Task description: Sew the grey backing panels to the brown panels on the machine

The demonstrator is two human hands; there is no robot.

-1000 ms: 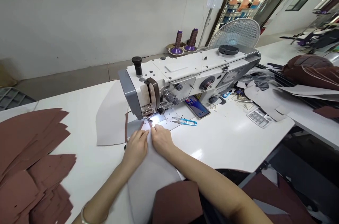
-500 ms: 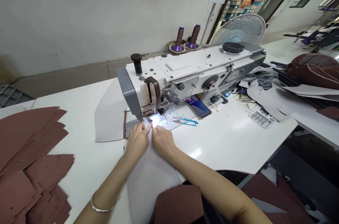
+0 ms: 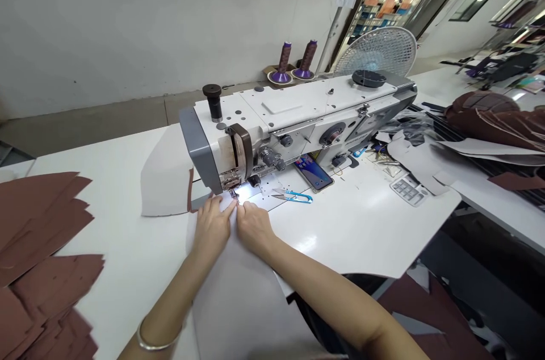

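Looks mid-run: pale sheet [image 3: 238,297] under the needle [image 3: 234,194], most of it toward 6 o'clock. Our hands nearly meet: left hand [image 3: 212,225] pressing at 7, grip unclear; right hand [image 3: 256,227] pinching at 5. Can't tell stitching done or left.

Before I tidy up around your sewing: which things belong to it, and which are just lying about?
In the work: sewing machine, pale panel under left hand and right hand, thread cones, probably the brown pieces.
Lying about: smartphone; blue thread snips, perhaps kept for trimming.
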